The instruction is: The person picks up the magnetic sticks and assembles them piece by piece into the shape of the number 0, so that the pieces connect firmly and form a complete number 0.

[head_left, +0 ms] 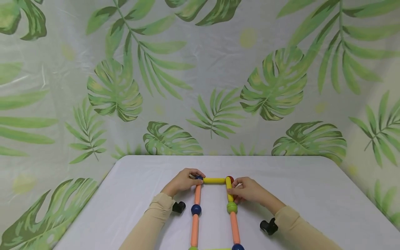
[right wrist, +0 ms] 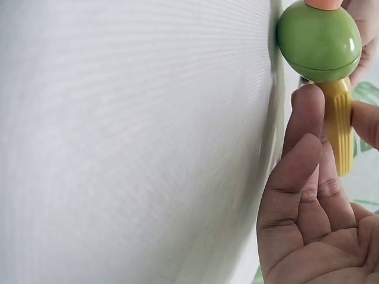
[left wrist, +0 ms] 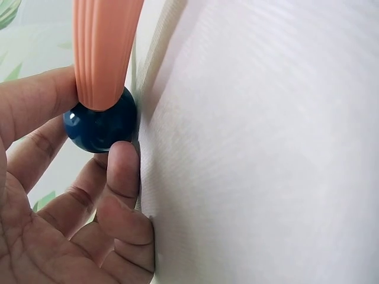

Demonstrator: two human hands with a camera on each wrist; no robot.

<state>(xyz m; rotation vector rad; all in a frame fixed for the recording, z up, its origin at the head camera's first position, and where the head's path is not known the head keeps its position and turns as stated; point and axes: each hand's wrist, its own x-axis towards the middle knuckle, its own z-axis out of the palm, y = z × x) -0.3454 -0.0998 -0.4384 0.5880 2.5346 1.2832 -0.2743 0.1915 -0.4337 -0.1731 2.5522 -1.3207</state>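
My left hand [head_left: 184, 179] grips a blue ball [left wrist: 100, 124] at the far left corner of a frame of rods and balls. From that ball, a salmon rod [head_left: 198, 194] leads to another blue ball [head_left: 196, 209], and a yellow rod [head_left: 214, 180] reaches toward a red ball [head_left: 232, 179]. My right hand [head_left: 249, 189] pinches a second yellow rod [right wrist: 339, 121] between thumb and fingers. One end meets a green ball [right wrist: 320, 41]; the other overlaps the red ball in the head view, and I cannot tell whether they touch.
Nearer me, salmon rods [head_left: 194, 231] continue both sides, with a blue ball [head_left: 238, 247] at lower right and a green ball [head_left: 193, 248] at lower left. A green rod [head_left: 217, 249] is cut off below. Everything lies on a white table [head_left: 131, 194] before a leaf-print sheet [head_left: 215, 69].
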